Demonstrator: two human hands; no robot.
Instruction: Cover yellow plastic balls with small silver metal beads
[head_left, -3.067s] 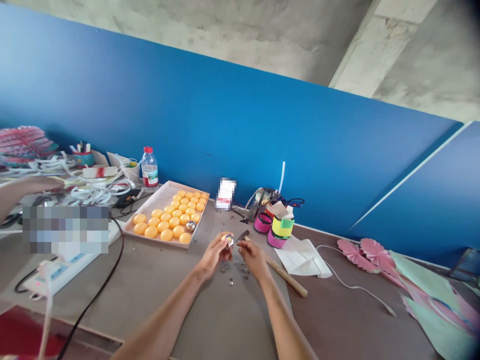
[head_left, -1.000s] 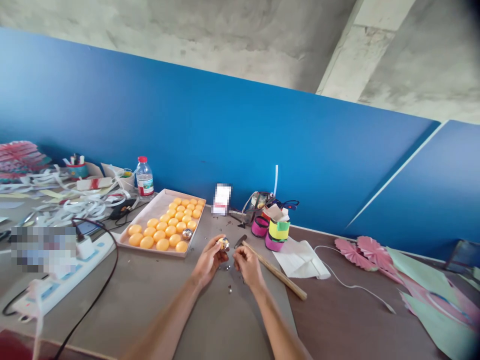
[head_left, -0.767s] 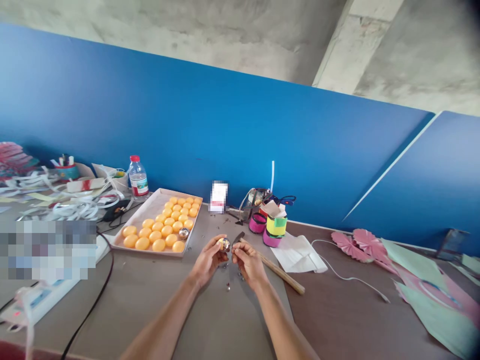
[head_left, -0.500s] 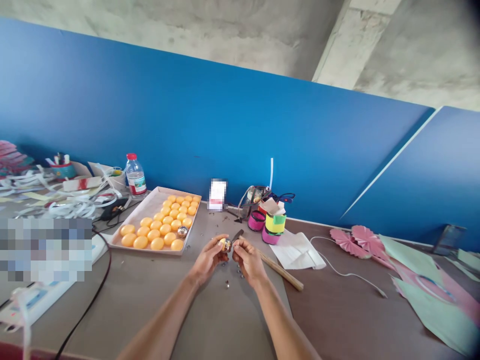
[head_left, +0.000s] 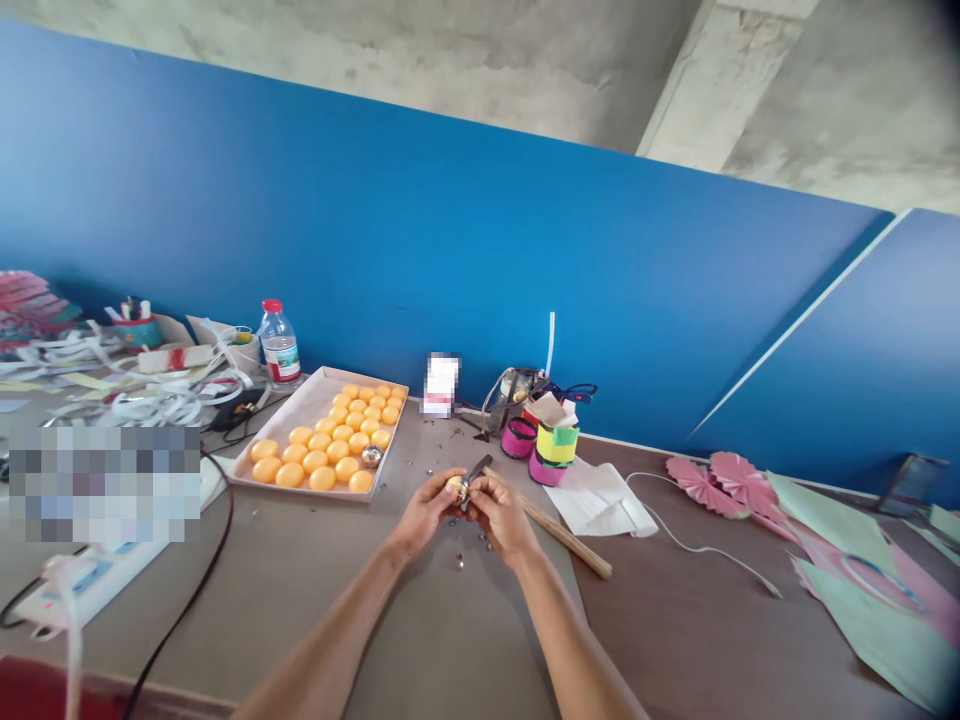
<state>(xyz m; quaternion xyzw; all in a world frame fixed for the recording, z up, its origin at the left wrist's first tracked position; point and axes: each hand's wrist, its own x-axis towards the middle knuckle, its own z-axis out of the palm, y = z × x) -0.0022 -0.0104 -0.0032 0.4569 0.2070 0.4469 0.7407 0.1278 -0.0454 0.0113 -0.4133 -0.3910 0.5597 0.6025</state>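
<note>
Between the fingertips of my left hand [head_left: 429, 510] is an orange ball [head_left: 454, 484], partly covered with shiny silvery pieces. My right hand [head_left: 499, 512] is closed in a pinch against the ball's right side; whatever small thing its fingertips may hold is hidden. Just behind the hands, a dark flat piece [head_left: 480, 467] lies close to the far end of a wooden handle [head_left: 574, 545]; I cannot tell whether they are joined. Small shiny bits [head_left: 460, 562] are scattered on the table below the hands.
To the left, a shallow tray [head_left: 281, 415] holds many orange balls [head_left: 322, 478] and one silvery ball [head_left: 371, 456]. A bottle [head_left: 280, 345], white strips [head_left: 161, 385] and a power strip [head_left: 97, 580] stand further left. Right are pink and yellow containers [head_left: 555, 447], white paper [head_left: 600, 498] and a cable [head_left: 697, 548].
My right fingertips have moved in to the left and now meet the ball. The left hand keeps its hold. The whole view has shifted slightly.
</note>
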